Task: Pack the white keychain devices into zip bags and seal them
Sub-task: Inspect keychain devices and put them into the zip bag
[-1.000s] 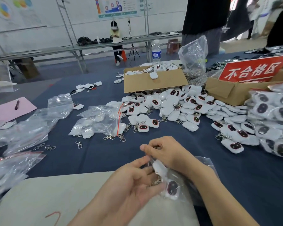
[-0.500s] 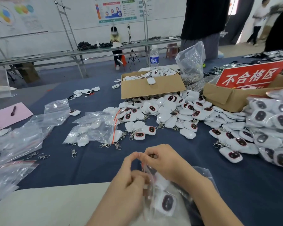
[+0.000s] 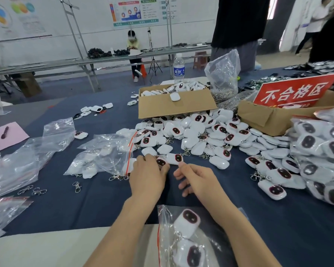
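Observation:
Near the table's front edge, between my forearms, lies a clear zip bag with a red strip and two white keychain devices inside. Neither hand touches it. My left hand reaches forward, its fingers resting on a loose device at the near edge of the big pile of white devices. My right hand hovers beside it with loosely curled fingers and holds nothing; its fingertips are close to another device.
A cardboard box of devices stands behind the pile. A second box with a red sign sits right. Packed bags are stacked far right. Zip bags lie left, with loose clasps and pink paper.
Both hands have let go of the filled bag, which now lies at the table's front edge. They have moved forward to the near edge of the device pile.

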A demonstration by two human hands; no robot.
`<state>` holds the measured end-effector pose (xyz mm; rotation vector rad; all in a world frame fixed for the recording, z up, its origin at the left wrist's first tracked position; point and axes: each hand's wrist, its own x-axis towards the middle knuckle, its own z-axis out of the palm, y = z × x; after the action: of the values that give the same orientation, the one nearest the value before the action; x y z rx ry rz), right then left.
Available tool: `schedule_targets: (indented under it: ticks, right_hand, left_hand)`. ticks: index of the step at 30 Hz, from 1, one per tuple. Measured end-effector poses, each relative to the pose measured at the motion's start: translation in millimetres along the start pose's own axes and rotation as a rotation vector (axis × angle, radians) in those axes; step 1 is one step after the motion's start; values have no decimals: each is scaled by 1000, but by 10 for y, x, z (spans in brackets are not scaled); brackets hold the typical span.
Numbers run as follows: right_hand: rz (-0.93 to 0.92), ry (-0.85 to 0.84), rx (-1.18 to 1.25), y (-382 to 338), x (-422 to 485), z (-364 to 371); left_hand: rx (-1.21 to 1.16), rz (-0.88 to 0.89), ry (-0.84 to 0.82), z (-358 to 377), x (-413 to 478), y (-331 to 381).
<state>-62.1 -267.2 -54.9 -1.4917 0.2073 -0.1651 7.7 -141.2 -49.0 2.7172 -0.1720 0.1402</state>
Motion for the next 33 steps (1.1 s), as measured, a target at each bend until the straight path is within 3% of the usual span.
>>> schedule_targets:
  ticks: [3, 6, 9, 13, 18, 33]
  right_hand:
    - [-26, 34, 65, 12, 6, 4]
    - [-134, 86, -18, 52, -14, 31]
    - [-191, -6, -140, 58, -56, 72]
    - [-148, -42, -182, 60, -72, 45]
    - [-137, -67, -253, 83, -59, 11]
    - [-99, -36, -227, 79, -66, 40]
  left_hand:
    - [-351, 162, 17, -40, -102, -130]
    - [-700, 247, -39, -94, -305, -289]
    - [-933, 210, -109, -102, -408, -328]
    - [-1177, 33, -165, -54, -399, -281]
    - [-1301, 20, -274, -52, -390, -339]
    - [-1211, 82, -290, -75, -433, -310]
